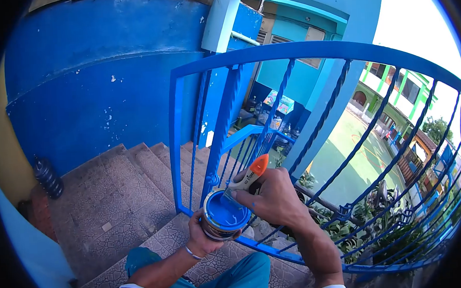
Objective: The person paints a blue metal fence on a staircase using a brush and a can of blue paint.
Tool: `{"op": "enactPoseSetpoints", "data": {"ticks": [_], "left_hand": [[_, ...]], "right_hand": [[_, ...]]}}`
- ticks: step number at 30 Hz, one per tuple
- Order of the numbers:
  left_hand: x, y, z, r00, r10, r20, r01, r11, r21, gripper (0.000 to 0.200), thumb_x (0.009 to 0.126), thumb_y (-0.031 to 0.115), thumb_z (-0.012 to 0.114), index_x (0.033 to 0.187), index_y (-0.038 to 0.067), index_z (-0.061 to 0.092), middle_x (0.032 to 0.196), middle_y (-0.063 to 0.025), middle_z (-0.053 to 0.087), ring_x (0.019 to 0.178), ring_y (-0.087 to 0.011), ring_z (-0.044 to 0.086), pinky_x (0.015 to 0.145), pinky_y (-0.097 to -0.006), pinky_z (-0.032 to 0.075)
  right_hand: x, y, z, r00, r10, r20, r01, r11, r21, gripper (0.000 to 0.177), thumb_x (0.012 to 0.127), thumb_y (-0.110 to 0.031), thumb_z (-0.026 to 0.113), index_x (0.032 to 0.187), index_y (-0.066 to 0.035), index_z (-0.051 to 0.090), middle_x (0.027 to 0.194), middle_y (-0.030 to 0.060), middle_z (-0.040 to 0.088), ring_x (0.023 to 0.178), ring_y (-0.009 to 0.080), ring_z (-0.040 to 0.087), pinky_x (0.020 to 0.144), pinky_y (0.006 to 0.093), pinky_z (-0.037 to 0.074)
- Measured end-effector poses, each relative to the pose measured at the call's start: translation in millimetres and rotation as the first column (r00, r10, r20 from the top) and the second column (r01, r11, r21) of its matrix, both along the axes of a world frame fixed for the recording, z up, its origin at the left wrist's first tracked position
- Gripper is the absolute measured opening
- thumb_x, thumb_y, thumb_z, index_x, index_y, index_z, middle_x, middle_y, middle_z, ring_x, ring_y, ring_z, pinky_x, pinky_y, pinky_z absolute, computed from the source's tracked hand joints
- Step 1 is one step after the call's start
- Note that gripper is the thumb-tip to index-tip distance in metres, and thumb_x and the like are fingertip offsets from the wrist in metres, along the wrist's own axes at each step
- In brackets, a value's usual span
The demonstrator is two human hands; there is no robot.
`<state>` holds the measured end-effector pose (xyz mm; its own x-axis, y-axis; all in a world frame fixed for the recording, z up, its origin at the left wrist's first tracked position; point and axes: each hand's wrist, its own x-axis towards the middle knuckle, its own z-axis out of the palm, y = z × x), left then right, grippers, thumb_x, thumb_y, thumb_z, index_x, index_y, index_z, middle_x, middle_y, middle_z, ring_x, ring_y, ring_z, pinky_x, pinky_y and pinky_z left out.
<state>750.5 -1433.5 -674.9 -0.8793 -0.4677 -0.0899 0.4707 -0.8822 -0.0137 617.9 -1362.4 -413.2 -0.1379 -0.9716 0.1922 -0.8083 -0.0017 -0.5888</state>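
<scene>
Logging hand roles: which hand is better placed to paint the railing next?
Likely right. The right hand grips the brush, its bristles in the paint can, close to the railing; the left hand holds that can.

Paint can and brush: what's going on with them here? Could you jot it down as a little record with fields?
Place: tiled stairs beside a blue railing
Left hand: holds the paint can from below, upright
Contents: blue paint, nearly to the rim
Right hand: grips the brush, orange-tipped handle up, bristles down in the can
</scene>
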Motion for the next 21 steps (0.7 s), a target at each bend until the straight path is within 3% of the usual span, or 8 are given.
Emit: {"op": "enactPoseSetpoints", "data": {"ticks": [8,11,14,17,21], "left_hand": [[7,-2,-8,0.994,0.062,0.094,-0.057,0.997,-0.057,0.077,0.094,0.067,0.041,0.153,0.020,0.058,0.154,-0.0202,0.059,0.136,-0.0448,0.060,0.104,-0.0745,0.048],[3,-4,-11,0.993,0.074,0.090,-0.068,0.995,-0.067,0.078,0.095,0.070,0.041,0.153,0.021,0.058,0.154,-0.0195,0.059,0.135,-0.0454,0.061,0.103,-0.0745,0.048],[2,-6,-9,0.998,0.059,0.028,-0.059,0.998,0.003,0.080,0.094,0.072,0.042,0.152,0.020,0.058,0.152,-0.0203,0.060,0.132,-0.0469,0.062,0.103,-0.0749,0.048],[3,-7,-12,0.997,0.041,-0.061,-0.039,0.999,0.038,0.082,0.092,0.073,0.045,0.152,0.019,0.059,0.150,-0.0209,0.062,0.130,-0.0482,0.063,0.103,-0.0749,0.049],[2,-5,-9,0.998,0.054,-0.032,-0.055,0.998,-0.036,0.085,0.088,0.073,0.051,0.152,0.018,0.058,0.151,-0.0215,0.062,0.131,-0.0488,0.063,0.104,-0.0745,0.048]], "right_hand": [[0,-26,-36,0.979,0.025,-0.202,-0.003,0.994,0.110,0.034,0.085,-0.024,0.087,0.110,-0.001,0.081,0.075,0.0161,0.075,0.065,0.0296,0.074,0.065,0.0395,0.056],[-1,-28,-48,0.974,0.018,-0.224,-0.001,0.997,0.074,0.035,0.085,-0.026,0.087,0.109,-0.001,0.081,0.072,0.0158,0.073,0.062,0.0312,0.072,0.063,0.0407,0.054],[1,-26,-41,0.943,-0.016,-0.332,0.073,0.984,0.161,0.033,0.085,-0.022,0.088,0.107,0.001,0.080,0.077,0.0149,0.076,0.069,0.0266,0.076,0.068,0.0382,0.057],[-7,-16,-31,0.997,-0.073,0.022,0.072,0.997,0.032,0.031,0.084,-0.016,0.088,0.104,0.004,0.078,0.084,0.0135,0.079,0.078,0.0208,0.079,0.075,0.0355,0.060],[-17,-12,-22,0.990,-0.129,0.059,0.132,0.990,-0.046,0.030,0.083,-0.014,0.089,0.103,0.007,0.078,0.089,0.0124,0.081,0.081,0.0162,0.077,0.077,0.0345,0.061]]}}
